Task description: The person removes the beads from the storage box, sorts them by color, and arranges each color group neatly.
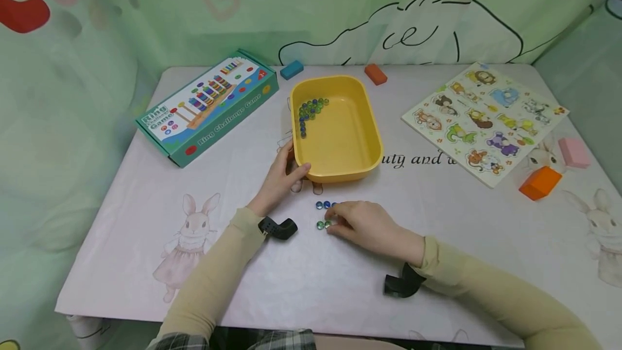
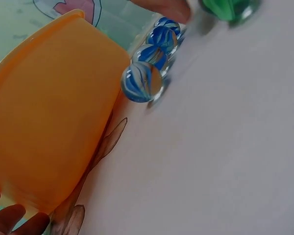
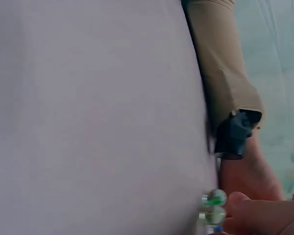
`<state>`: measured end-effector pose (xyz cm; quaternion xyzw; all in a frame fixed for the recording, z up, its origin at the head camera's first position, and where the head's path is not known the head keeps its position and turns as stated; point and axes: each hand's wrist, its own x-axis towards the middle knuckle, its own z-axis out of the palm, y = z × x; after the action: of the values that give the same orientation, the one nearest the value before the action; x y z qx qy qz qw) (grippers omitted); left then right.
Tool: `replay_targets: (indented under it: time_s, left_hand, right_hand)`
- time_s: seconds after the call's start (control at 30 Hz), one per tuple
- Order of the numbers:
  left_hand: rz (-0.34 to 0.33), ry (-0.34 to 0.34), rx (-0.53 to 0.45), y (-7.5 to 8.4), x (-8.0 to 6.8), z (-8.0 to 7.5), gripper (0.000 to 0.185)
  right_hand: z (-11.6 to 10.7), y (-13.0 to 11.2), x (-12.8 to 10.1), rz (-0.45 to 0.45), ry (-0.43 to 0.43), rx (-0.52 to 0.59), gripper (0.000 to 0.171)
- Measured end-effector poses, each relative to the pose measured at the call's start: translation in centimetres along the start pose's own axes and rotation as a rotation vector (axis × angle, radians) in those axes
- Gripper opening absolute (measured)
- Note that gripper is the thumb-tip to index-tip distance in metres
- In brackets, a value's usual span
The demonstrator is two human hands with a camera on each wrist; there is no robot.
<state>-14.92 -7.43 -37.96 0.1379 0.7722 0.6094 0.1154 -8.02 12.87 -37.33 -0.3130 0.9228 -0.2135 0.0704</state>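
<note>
We see the left hand (image 1: 281,178) holding the yellow tray's (image 1: 362,139) near corner, fingers curled on its rim. The right hand's (image 1: 362,224) grip pinches at green marbles (image 1: 323,224) on the bench (image 1: 146,242); blue marbles (image 1: 323,205) lie just beside.

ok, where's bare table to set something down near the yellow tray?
Free: the stretch between the yellow tray and the animal puzzle board, and the near table between the sleeves. Crowded: the tray's front edge, where the left hand, right hand and marbles sit.
</note>
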Motion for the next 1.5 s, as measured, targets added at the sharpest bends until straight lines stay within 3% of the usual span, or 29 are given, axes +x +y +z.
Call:
replay_targets:
  time_s: [0.17, 0.4, 0.5, 0.63, 0.77, 1.03, 1.27, 1.5]
  left_hand:
    - [0.014, 0.0, -0.004, 0.1, 0.0, -0.2, 0.069]
    - [0.01, -0.001, -0.004, 0.1, 0.0, -0.3, 0.068]
    - [0.014, -0.001, -0.002, -1.3, 0.6, -0.2, 0.069]
    - [0.02, 0.007, 0.016, -3.2, 1.3, -0.1, 0.07]
    - [0.016, 0.012, 0.025, -3.8, 1.3, 0.0, 0.071]
    - [0.03, 0.008, 0.02, -3.9, 1.2, 0.1, 0.08]
    - [0.041, 0.002, 0.018, -3.8, 1.3, 0.0, 0.081]
    - [0.061, 0.009, 0.024, -3.7, 1.4, -0.2, 0.078]
  right_hand:
    - [-2.8, -0.7, 1.5, -0.008, -0.082, 0.071, 0.015]
    - [-7.5, -0.8, 4.6, -0.092, -0.257, 0.19, 0.014]
    - [-9.2, -0.3, 6.3, -0.117, -0.301, 0.189, 0.014]
    - [-10.5, 1.2, 8.8, -0.11, -0.293, 0.167, 0.014]
    - [-10.3, 3.1, 11.2, -0.007, -0.256, 0.167, 0.018]
    - [-9.0, 5.2, 14.6, 0.114, -0.166, 0.121, 0.021]
    - [-7.5, 6.3, 16.6, 0.169, -0.167, 0.106, 0.02]
    - [-6.4, 6.3, 17.9, 0.199, -0.223, -0.011, 0.021]
